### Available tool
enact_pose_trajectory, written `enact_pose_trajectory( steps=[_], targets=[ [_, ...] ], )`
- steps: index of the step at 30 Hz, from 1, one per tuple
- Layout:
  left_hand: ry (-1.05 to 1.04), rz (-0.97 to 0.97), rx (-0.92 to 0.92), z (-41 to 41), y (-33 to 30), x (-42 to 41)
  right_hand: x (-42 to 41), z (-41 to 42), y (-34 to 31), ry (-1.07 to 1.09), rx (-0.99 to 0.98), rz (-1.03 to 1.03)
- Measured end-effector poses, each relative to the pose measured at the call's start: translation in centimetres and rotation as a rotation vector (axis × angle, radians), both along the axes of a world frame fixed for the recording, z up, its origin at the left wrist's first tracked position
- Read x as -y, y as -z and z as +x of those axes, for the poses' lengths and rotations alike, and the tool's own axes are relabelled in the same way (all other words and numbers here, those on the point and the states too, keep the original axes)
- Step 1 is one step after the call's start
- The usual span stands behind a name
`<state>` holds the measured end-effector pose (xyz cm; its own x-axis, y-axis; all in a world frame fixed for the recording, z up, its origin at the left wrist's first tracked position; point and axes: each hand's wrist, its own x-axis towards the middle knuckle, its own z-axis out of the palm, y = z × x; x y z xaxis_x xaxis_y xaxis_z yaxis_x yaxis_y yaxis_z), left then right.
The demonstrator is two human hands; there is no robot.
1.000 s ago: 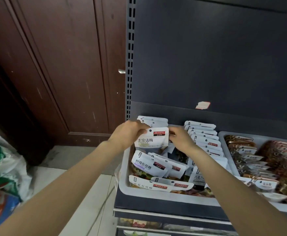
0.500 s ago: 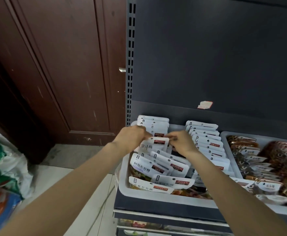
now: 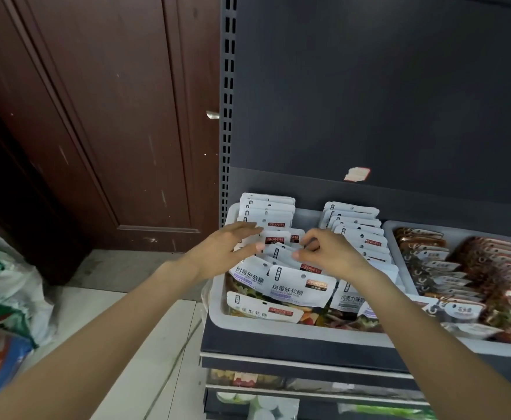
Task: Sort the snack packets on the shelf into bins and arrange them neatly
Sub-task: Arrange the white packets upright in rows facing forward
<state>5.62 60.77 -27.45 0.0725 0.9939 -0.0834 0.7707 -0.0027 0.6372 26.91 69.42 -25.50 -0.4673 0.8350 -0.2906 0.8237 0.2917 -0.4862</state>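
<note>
Head view: left hand [image 3: 224, 250] flat, fingers released; right hand [image 3: 330, 256] fingers pinching packet [image 3: 284, 256].

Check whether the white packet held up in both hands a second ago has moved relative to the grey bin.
Yes. It has gone down and back into the left row of packets inside the grey bin; the left hand now rests open against it.

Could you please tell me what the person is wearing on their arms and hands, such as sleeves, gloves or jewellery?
Nothing shows: the left hand and right hand are bare, without gloves, rings or a watch. Both forearms are uncovered as far as the picture's lower edge, with no sleeve in view.
</note>
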Motion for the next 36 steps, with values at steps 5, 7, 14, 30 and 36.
enact_pose_trajectory(
  steps=[5, 7, 14, 30, 36],
  targets=[
    [-0.047, -0.007, 0.005, -0.7, 0.8, 1.4, 1.1, -0.8, 0.5, -0.003, 0.071, 0.167],
    [-0.037, -0.026, 0.031, -1.0, 0.9, 1.8, 1.5, -1.6, 0.2, -0.048, 0.103, 0.250],
    [-0.045, 0.004, -0.021, -1.5, 0.7, 2.2, 2.3, -3.3, 0.5, -0.052, -0.094, 0.346],
    [-0.132, -0.047, 0.055, -1.6, 0.9, 0.9, 2.1, -4.0, 0.4, -0.002, -0.107, 0.224],
    [-0.096, -0.064, 0.033, -1.3, 0.7, 0.7, 1.2, -3.2, 0.9, -0.016, -0.082, 0.138]
  ],
)
